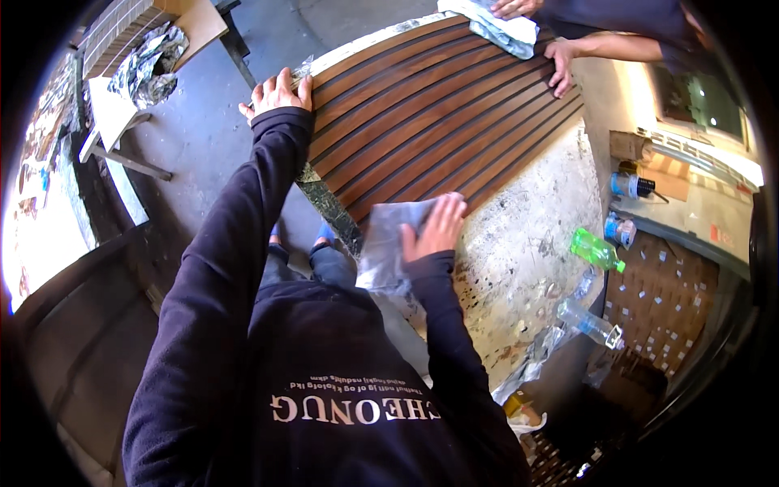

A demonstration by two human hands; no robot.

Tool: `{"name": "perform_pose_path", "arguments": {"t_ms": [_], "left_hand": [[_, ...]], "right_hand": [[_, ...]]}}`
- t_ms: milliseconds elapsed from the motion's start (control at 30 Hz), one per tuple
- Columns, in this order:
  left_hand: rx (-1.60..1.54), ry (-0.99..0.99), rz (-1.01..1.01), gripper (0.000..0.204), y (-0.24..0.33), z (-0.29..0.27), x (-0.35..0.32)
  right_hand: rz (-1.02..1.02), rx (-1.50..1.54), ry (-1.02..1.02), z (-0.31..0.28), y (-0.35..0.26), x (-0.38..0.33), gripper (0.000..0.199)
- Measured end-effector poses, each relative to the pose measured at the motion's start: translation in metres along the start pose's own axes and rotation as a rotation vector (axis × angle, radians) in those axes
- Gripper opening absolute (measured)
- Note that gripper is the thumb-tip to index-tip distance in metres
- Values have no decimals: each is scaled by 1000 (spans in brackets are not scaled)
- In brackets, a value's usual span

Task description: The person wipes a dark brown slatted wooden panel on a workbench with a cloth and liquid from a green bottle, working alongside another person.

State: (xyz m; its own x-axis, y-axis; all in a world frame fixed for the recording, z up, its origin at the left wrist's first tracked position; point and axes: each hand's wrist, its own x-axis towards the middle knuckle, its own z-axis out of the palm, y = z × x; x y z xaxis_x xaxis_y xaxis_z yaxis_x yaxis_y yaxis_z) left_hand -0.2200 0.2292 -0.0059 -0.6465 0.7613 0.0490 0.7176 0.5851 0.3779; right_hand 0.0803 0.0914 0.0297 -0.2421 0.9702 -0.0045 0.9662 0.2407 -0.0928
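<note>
A brown wooden panel with dark parallel grooves (430, 97) lies on a worn, paint-spotted tabletop (519, 260). My left hand (280, 93) rests at the panel's left edge, its fingers spread and nothing visible in them. At the near end, my right hand (436, 229) lies with its fingers stretched out, slightly blurred. Partly beneath it is a grey cloth (389, 243), which reaches past the panel's near edge. Across from me, another person's hand (560, 66) touches the panel's far right side. That person's other hand (516, 8) is on a pale blue cloth (507, 31).
A green plastic bottle (595, 249) and a clear bottle (591, 323) lie along the table's right side. Past them stand jars (625, 185) near a ledge. Crumpled plastic (154, 65) sits at upper left, above a wooden stand (122, 138) on the grey floor.
</note>
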Motion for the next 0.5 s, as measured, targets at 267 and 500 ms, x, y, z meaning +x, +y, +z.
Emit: {"name": "perform_pose_path", "arguments": {"t_ms": [267, 500], "left_hand": [[14, 13, 46, 46, -1, -5, -2], [162, 37, 155, 45, -5, 10, 1]], "right_hand": [[-482, 149, -8, 8, -42, 107, 86], [-6, -11, 297, 23, 99, 193, 86]]}}
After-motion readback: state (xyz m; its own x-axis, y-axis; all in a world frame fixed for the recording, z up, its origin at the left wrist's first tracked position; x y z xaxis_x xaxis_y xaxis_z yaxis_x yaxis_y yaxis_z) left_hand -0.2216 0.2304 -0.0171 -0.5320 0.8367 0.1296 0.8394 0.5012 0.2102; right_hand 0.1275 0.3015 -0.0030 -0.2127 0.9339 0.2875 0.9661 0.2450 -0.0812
